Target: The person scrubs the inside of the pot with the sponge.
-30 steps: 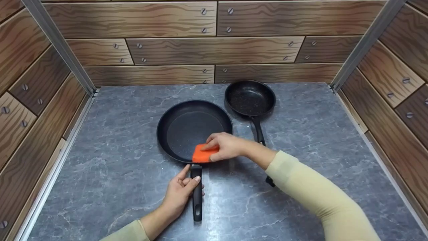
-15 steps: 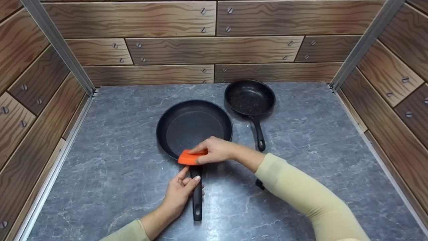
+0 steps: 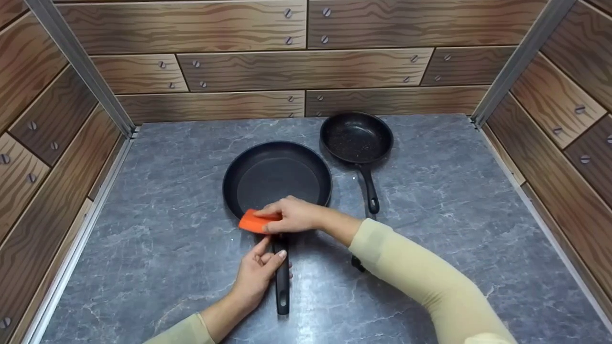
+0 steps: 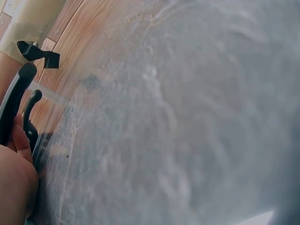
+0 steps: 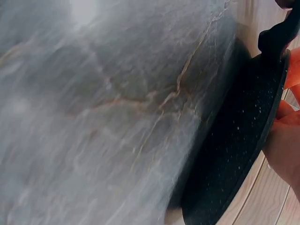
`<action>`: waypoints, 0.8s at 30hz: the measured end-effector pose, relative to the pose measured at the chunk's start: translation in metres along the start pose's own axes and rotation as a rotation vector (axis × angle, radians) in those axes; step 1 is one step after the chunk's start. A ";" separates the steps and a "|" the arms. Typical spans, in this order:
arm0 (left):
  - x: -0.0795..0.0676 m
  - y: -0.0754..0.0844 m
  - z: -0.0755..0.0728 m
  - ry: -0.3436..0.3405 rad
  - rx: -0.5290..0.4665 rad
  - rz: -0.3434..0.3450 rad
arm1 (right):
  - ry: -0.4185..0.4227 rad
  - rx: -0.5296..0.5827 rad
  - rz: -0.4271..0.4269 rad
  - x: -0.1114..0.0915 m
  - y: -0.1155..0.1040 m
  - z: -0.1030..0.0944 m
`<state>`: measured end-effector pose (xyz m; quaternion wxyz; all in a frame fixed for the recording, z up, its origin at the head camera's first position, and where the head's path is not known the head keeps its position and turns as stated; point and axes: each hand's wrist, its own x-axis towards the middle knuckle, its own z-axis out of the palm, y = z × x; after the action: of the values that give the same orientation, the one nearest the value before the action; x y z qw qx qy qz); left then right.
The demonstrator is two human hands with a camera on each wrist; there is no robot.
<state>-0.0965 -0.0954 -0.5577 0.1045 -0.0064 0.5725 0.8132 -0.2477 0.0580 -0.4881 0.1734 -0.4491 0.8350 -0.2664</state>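
Note:
A large black frying pan (image 3: 277, 179) sits mid-table in the head view, its handle (image 3: 282, 291) toward me. My left hand (image 3: 256, 272) grips that handle close to the pan, thumb on top and index fingertip near the rim. Between the fingers and thumb of my right hand (image 3: 294, 216) is an orange sponge (image 3: 253, 222), held against the near rim just left of the handle joint. The right wrist view catches the speckled outer side of the pan (image 5: 234, 140), with part of the right hand (image 5: 286, 145) and the sponge (image 5: 293, 70) beyond its rim.
A smaller black frying pan (image 3: 356, 138) stands behind and to the right, its handle (image 3: 370, 191) pointing toward me. The grey marbled tabletop (image 3: 158, 200) is bounded by wood-patterned walls (image 3: 306, 69) at the back and sides.
My right hand has slid the sponge leftward along the pan's near rim, across the handle joint. The left hand and both pans stay put; the head view shifts slightly.

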 end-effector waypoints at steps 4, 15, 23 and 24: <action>0.000 0.001 -0.001 -0.004 0.004 -0.009 | 0.013 -0.020 -0.011 0.007 -0.001 0.005; 0.000 0.002 0.000 0.017 0.010 -0.023 | 0.035 -0.075 0.065 0.027 -0.002 0.012; 0.000 0.003 0.000 0.036 0.016 -0.029 | 0.070 -0.191 0.136 0.044 -0.004 0.016; 0.000 0.003 0.000 0.035 0.015 -0.026 | 0.082 -0.209 0.138 0.046 -0.004 0.017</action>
<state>-0.0968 -0.0964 -0.5553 0.1050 -0.0274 0.5802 0.8072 -0.2615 0.0125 -0.5016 0.1092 -0.3950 0.8935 -0.1836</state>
